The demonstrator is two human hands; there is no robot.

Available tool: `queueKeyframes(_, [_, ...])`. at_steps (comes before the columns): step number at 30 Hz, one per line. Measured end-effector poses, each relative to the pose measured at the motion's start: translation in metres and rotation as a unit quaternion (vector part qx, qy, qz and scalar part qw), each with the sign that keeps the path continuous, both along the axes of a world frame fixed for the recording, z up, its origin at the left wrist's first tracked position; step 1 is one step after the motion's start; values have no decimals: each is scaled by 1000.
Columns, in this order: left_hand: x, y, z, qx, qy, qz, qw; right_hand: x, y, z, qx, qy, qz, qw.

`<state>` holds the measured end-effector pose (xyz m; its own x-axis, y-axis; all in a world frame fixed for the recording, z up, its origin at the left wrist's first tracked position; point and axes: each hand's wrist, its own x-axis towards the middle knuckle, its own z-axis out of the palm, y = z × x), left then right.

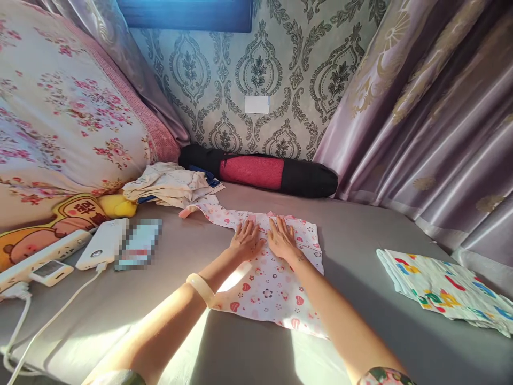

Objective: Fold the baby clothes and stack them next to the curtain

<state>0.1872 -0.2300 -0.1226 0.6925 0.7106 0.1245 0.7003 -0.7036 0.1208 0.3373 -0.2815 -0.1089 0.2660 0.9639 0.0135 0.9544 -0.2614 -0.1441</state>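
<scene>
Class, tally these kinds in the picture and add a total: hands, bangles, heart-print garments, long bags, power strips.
Hands: 2 (left hand, right hand)
Bangle: 1
Heart-print garment: 1
Long bag: 1
Power strip: 1
Total: 6

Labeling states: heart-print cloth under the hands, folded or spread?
Mostly spread: the heart-print cloth lies broad and flat under the left hand and right hand, a strip stretching left. Hidden folds: cannot tell.
</scene>
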Motion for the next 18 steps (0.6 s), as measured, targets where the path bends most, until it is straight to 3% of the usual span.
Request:
queueKeyframes(7, [-8, -1, -10, 11, -42, -6, 999, -11, 7, -7, 4, -14, -14, 1000])
queueKeyframes(13, [-8, 6, -8, -46, -53, -4, 998, -11, 5, -2, -19, -13, -18, 1000])
queueKeyframes(16, [-12, 15, -1, -92, -157, -5, 983, -11, 6, 0, -23, -12, -12, 1000])
queueKeyframes(18, [-19, 24, 5, -110, -273, 29, 955, -13, 9, 2, -27, -5, -15, 1000])
